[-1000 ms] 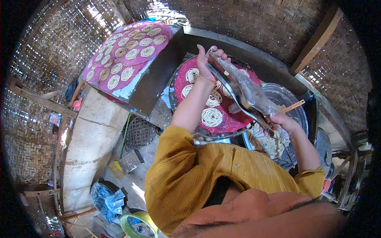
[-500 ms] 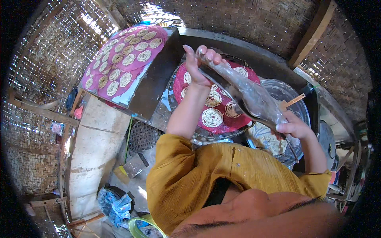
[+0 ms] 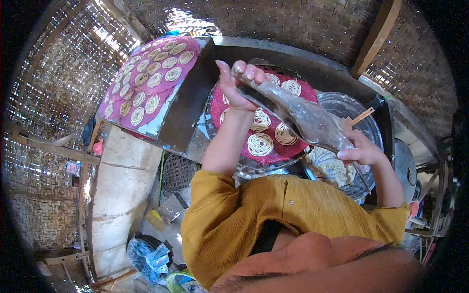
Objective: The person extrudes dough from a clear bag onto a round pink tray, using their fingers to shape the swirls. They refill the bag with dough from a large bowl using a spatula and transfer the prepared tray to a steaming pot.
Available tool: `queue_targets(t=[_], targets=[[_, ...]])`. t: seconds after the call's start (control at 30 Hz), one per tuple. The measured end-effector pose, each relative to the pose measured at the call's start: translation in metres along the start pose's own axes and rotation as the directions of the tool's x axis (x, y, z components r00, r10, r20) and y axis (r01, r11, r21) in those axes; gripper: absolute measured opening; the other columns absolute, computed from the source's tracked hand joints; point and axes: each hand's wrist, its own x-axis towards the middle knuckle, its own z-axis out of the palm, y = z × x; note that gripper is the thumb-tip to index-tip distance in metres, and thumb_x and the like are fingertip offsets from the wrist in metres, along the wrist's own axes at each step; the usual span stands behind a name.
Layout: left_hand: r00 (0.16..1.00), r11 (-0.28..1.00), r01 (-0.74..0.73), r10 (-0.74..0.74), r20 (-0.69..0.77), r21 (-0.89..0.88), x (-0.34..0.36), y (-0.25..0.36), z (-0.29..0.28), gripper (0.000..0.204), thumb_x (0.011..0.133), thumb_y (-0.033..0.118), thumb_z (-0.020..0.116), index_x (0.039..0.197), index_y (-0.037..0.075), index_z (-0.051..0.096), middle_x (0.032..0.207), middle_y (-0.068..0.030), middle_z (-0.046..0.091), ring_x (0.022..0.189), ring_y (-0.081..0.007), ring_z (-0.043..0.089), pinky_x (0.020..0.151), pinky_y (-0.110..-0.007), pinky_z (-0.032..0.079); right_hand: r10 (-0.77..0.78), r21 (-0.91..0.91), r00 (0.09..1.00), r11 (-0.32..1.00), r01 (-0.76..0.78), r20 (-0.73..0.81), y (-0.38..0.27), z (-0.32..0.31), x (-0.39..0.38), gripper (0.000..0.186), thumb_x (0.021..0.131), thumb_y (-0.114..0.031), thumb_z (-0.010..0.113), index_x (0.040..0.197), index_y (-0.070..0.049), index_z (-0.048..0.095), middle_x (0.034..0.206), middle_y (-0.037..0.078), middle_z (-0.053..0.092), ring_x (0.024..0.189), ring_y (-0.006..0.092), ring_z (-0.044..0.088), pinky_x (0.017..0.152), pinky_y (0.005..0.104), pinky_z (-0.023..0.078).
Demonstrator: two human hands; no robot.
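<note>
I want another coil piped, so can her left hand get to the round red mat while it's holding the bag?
Probably yes: the left hand already hovers over the red mat, gripping the piping bag; nothing visible lies between them.

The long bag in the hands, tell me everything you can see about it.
The bag is a long, cloudy, greyish plastic cone, dusted with pale batter. It slants above the red tray of noodle coils. The left hand grips its upper end, the right hand its lower end, over the metal bowl.

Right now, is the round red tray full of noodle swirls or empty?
Partly full. The round red tray holds several noodle coils, with bare red patches between; the piping bag hides part.
</note>
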Motion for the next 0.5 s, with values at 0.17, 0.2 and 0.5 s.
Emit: queue_targets(t=[0.17, 0.2, 0.5], targets=[[0.983, 0.968, 0.184, -0.178, 0.054, -0.169, 0.002, -0.018, -0.008, 0.044, 0.079, 0.053, 0.040, 0.078, 0.012, 0.054, 0.073, -0.0039, 0.054, 0.071, -0.0192, 0.052, 0.073, -0.039, 0.042, -0.015, -0.019, 1.000, 1.000, 0.015, -0.005, 0.017, -0.008, -0.011, 0.053, 0.062, -0.033, 0.065, 0.100, 0.002, 0.052, 0.066, 0.003, 0.054, 0.054, 0.0095, 0.052, 0.048, 0.0224, 0.043], [0.981, 0.966, 0.192, -0.184, 0.058, -0.171, 0.003, -0.022, -0.009, 0.044, 0.079, 0.053, 0.040, 0.078, 0.012, 0.054, 0.073, -0.0039, 0.054, 0.071, -0.0192, 0.052, 0.073, -0.039, 0.042, -0.027, 0.033, 1.000, 0.999, 0.027, 0.001, 0.017, -0.008, -0.012, 0.054, 0.062, -0.032, 0.066, 0.101, 0.002, 0.051, 0.067, 0.003, 0.054, 0.055, 0.0095, 0.052, 0.048, 0.0225, 0.043], [0.464, 0.212, 0.839, -0.760, -0.455, 0.502, -0.045, -0.069, -0.059, 0.036, 0.082, 0.032, 0.043, 0.101, 0.002, 0.049, 0.092, -0.0100, 0.055, 0.088, -0.0205, 0.050, 0.076, -0.033, 0.041, -0.094, 0.017, 0.991, 0.995, 0.096, -0.095, 0.025, -0.004, -0.011, 0.058, 0.058, -0.037, 0.066, 0.097, 0.004, 0.052, 0.067, 0.004, 0.054, 0.054, 0.0108, 0.052, 0.048, 0.0238, 0.042]])
